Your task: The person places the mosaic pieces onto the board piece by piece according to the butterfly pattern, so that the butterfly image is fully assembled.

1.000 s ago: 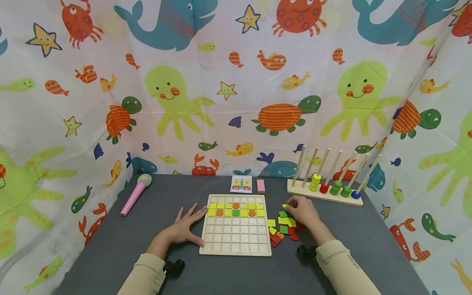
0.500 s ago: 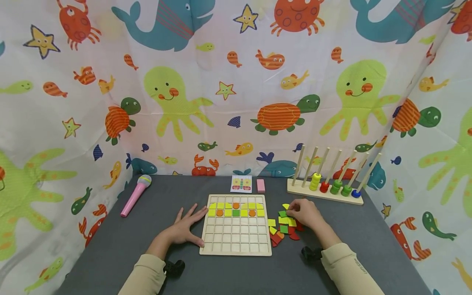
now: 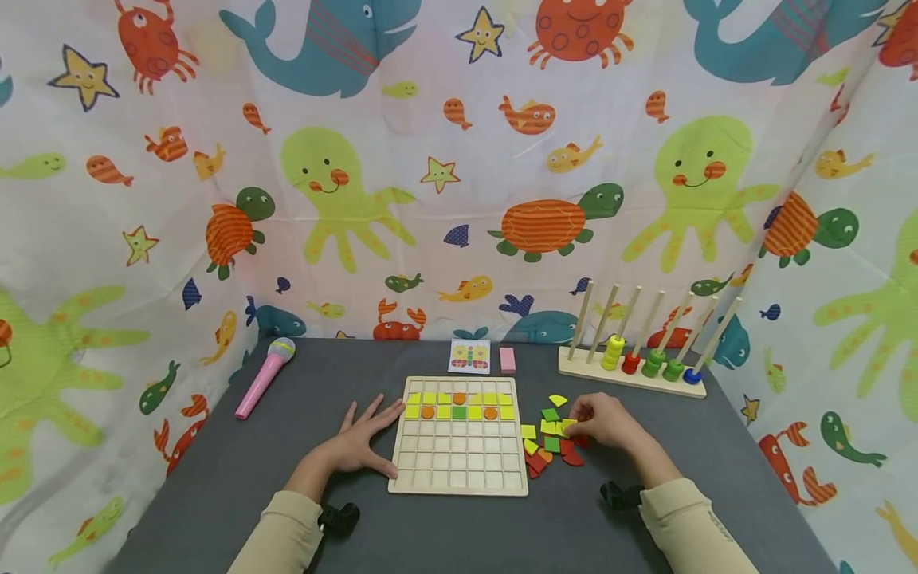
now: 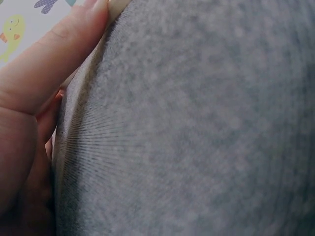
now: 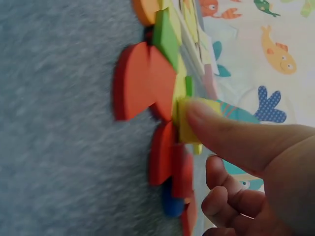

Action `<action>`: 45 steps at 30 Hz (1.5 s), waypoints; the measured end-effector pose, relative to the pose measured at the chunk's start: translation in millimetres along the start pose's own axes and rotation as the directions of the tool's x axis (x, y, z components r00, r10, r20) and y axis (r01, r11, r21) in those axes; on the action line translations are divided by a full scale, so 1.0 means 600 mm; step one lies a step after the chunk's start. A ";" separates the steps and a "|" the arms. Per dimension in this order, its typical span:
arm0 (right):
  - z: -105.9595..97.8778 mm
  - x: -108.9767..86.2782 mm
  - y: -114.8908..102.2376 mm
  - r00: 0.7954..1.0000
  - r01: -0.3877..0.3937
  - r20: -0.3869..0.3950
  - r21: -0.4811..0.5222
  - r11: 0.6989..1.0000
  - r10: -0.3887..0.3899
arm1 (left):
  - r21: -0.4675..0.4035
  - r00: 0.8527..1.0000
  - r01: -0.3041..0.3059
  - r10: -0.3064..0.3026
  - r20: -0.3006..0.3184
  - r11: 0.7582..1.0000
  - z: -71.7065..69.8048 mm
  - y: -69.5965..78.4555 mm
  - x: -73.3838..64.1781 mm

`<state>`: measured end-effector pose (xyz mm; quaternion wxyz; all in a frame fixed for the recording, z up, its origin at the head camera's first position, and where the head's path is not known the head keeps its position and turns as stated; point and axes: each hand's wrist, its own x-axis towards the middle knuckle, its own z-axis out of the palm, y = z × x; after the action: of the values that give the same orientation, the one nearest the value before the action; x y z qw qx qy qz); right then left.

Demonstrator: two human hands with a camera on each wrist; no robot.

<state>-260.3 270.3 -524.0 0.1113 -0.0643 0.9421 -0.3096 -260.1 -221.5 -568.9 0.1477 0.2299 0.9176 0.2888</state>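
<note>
A wooden grid board (image 3: 459,480) lies on the table with yellow, orange and green tiles filling cells in its upper rows. My left hand (image 3: 353,444) rests at the board's left edge, fingers spread, thumb (image 4: 54,59) against the rim. Right of the board is a loose pile of tiles, among them a green square (image 3: 551,445) and a red rounded tile (image 5: 133,81). Over this pile my right hand (image 3: 610,422) pinches a yellow square tile (image 5: 189,123); the thumb is on its near face and the index finger is mostly hidden.
Behind the board lie a pattern card (image 3: 469,357) and a pink block (image 3: 508,360). A peg stand (image 3: 631,375) with coloured rings stands at the back right. A pink toy microphone (image 3: 261,383) lies to the left. A printed curtain (image 3: 445,263) borders the table.
My right hand has shifted toward me and right, from the yellow rounded tile at the pile's top to a yellow square, which it now pinches. The left hand stays put.
</note>
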 end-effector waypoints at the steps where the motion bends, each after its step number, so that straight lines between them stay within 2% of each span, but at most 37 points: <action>1: -0.001 0.002 -0.002 1.000 -0.001 -0.010 0.004 1.000 0.001 | 0.000 1.000 0.001 -0.001 -0.003 1.000 -0.001 0.001 -0.001; 7: 0.005 0.016 -0.036 0.999 0.028 -0.020 0.010 1.000 -0.028 | -0.006 1.000 0.022 -0.022 0.003 1.000 -0.005 0.008 -0.003; 14: 0.026 0.030 -0.101 0.995 0.095 -0.025 0.061 0.994 -0.093 | 0.020 1.000 0.026 -0.026 0.012 0.999 -0.005 0.006 0.000; 26: 0.085 0.065 -0.180 0.982 0.186 -0.027 0.139 0.973 -0.185 | 0.023 1.000 0.027 -0.027 0.009 0.999 -0.005 0.006 -0.001; 32: 0.110 0.079 -0.215 0.972 0.231 0.002 0.188 0.955 -0.235 | 0.014 1.000 0.023 -0.023 0.011 1.000 -0.006 0.007 0.000; 41: 0.168 0.098 -0.253 0.957 0.284 0.003 0.167 0.944 -0.289 | 0.022 0.999 0.032 -0.032 0.019 0.999 -0.001 -0.001 0.003; 45: 0.190 0.101 -0.268 0.959 0.281 -0.009 0.162 0.946 -0.283 | 0.027 0.999 0.034 -0.035 0.022 0.999 -0.003 0.002 0.003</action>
<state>-282.3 65.0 -527.4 0.0776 -0.1914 0.8943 -0.3971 -261.9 -221.0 -566.9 0.1599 0.2192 0.9234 0.2714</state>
